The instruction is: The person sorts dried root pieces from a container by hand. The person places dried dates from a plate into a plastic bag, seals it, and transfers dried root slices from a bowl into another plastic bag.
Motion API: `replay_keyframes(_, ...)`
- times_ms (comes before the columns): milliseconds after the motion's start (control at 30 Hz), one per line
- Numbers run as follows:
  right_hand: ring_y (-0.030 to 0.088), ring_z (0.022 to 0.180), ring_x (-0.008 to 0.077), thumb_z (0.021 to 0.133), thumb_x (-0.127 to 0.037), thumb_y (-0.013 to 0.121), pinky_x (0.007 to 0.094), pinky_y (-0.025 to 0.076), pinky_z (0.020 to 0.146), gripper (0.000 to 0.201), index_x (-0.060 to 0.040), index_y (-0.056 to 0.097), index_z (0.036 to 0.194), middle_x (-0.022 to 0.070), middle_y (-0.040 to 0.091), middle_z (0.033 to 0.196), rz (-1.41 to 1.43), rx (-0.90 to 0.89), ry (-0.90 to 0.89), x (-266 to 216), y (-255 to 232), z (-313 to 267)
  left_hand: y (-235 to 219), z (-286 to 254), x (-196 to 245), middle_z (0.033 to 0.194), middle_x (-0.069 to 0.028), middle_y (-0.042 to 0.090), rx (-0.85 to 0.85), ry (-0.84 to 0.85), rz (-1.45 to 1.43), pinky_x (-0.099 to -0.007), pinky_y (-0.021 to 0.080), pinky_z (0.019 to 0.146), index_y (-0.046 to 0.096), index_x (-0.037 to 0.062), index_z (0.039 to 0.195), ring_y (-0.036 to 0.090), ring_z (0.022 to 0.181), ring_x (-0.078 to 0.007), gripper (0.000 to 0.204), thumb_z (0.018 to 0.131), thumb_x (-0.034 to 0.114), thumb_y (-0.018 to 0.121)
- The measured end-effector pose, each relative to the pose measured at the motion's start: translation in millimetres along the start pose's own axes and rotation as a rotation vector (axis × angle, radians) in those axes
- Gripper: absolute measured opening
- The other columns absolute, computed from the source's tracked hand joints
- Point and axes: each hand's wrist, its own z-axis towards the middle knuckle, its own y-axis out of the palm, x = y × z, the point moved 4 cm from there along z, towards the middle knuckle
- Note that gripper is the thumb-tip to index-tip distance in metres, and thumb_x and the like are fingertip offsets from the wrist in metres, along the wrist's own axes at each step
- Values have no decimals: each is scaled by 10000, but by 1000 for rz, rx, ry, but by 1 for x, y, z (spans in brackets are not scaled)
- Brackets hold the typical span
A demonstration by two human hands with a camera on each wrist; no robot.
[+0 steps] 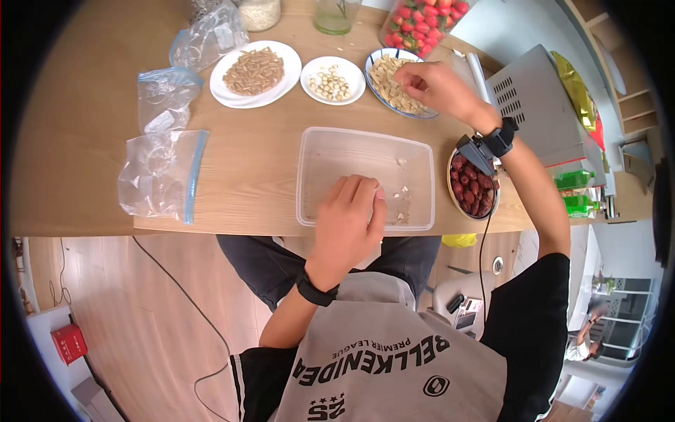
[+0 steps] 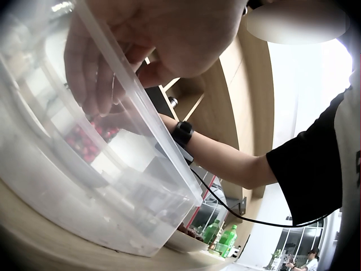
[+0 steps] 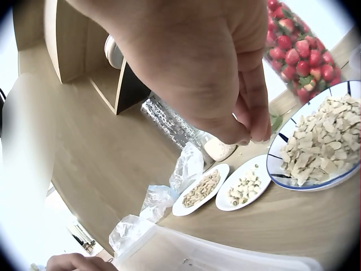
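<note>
My left hand [image 1: 350, 214] hangs over the front rim of a clear plastic box [image 1: 365, 144], its fingers loosely bent inside the wall. A few white bits lie on the box's floor at its right side. Above a blue-rimmed plate [image 1: 370, 69] of pale dried flakes [image 3: 322, 144], my right hand [image 1: 439, 90] has thumb and fingertips drawn together. Nothing shows between those tips in the right wrist view. Left of that plate is a small white dish [image 1: 309, 65] of lotus seeds [image 1: 330, 84]. Farther left, a white plate [image 1: 292, 67] carries slender brownish pieces [image 1: 254, 72].
Red dates [image 1: 471, 186] fill a bowl right of the box, beneath my right forearm. Strawberries [image 1: 422, 27] in a clear container and a glass [image 1: 336, 17] stand at the back. Crumpled zip bags [image 1: 162, 172] lie left. A black cable [image 1: 484, 271] trails from my right wrist.
</note>
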Motion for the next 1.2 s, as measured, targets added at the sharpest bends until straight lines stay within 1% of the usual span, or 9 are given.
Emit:
replay_keyframes(200,709,756,310,881,-103,716,405,554,688,206,-45,701,1078,151,734,850,41,-52,-116,-37,24,69,-1,-1,1,905,-157,647,2,8,19,-467,514,711,620,19,979,640,845,-384,77,908,41,638)
replay_keyframes(333,733,811,334,886,-121,713,411,577,734,220,-18,695,1080,171,751,902,65,59,-235,-72,28,135,0,-3,-1,894,-160,636,27,7,12,-472,517,720,612,15,960,632,838,-383,64,907,42,635)
replay_keyframes(467,732,823,337,908,-141,712,413,582,752,232,3,695,1089,178,747,922,103,152,-260,-103,15,138,-1,-4,-2,907,-165,641,13,-8,-6,-477,520,726,621,15,984,633,840,-392,74,918,46,627)
replay_keyframes(700,698,851,274,933,-100,709,355,562,726,222,3,701,1129,155,729,1034,105,116,-154,-130,-13,-23,-8,-1,1,937,-186,653,-46,-36,-70,-474,516,744,628,19,1017,646,862,-418,93,931,54,622)
replay_keyframes(800,638,759,243,903,-63,739,329,521,702,231,4,697,1120,123,668,914,159,344,144,-137,-13,-107,-6,-1,-4,954,-182,634,9,7,-146,-478,509,754,607,-2,1013,621,880,-407,109,911,34,626)
replay_keyframes(867,617,741,193,910,-42,733,301,501,699,228,17,695,1127,105,659,914,147,528,287,-128,11,-158,-7,-4,-6,1024,-195,659,-22,11,-165,-454,521,789,623,-7,1074,640,933,-409,179,895,-9,619)
replay_keyframes(1000,563,773,80,996,-59,672,252,487,714,253,25,650,1234,10,615,899,532,831,571,-115,93,-236,-17,-4,1,1079,-183,680,-58,-9,-216,-401,516,882,643,-4,1119,657,991,-355,193,937,1,578)
replay_keyframes(1067,554,790,66,1025,-74,642,237,490,739,280,39,623,1280,3,602,923,847,826,705,-116,120,-259,-24,-10,5,1082,-167,691,-88,-20,-183,-370,508,927,654,-4,1123,667,1009,-307,177,977,32,560)
replay_keyframes(1200,552,801,74,1037,-88,628,234,489,739,310,49,602,1314,12,595,941,847,802,670,-107,139,-272,-51,-27,3,1242,-177,657,110,16,-89,-387,445,1050,603,-37,1239,614,1165,-294,254,1014,53,526)
